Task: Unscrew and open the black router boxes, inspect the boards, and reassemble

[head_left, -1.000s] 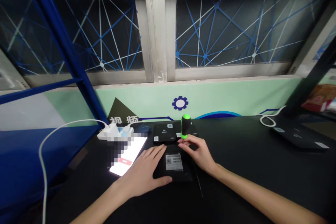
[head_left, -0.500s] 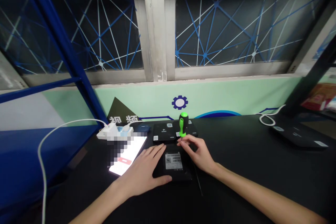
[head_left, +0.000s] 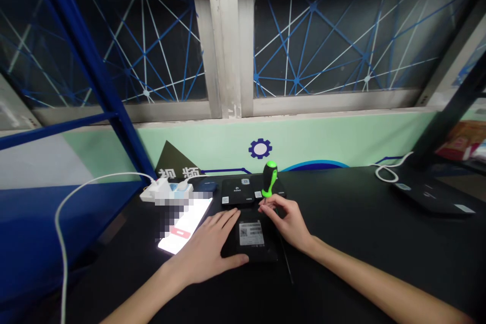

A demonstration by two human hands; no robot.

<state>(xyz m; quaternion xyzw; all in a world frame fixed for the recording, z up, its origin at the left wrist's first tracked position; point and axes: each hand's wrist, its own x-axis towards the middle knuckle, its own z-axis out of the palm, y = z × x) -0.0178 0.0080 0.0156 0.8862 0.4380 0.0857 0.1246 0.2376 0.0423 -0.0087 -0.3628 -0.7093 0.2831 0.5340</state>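
- Head view, looking forward and down over a black worktop (head_left: 353,223), below a window with a blue-and-white net pattern (head_left: 322,35).
- Left hand (head_left: 203,248) lying flat on the left edge of a near black electronic unit (head_left: 258,250), fingers spread wide, holding nothing.
- Right hand (head_left: 284,220) at the far edge of that unit, fingers narrowed and apparently pinched around the shaft of a screwdriver (head_left: 270,179); green-and-black handle nearly upright, tip hidden behind the fingers.
- Barcode label (head_left: 251,233) facing up on the unit; casing apparently closed and whole, so work seemingly at an early stage.
- Just beyond, a second black unit (head_left: 235,192).
- Left of the hands, a lit smartphone (head_left: 186,228), partly blurred, and a white power strip (head_left: 163,191) with a white cable (head_left: 56,223).
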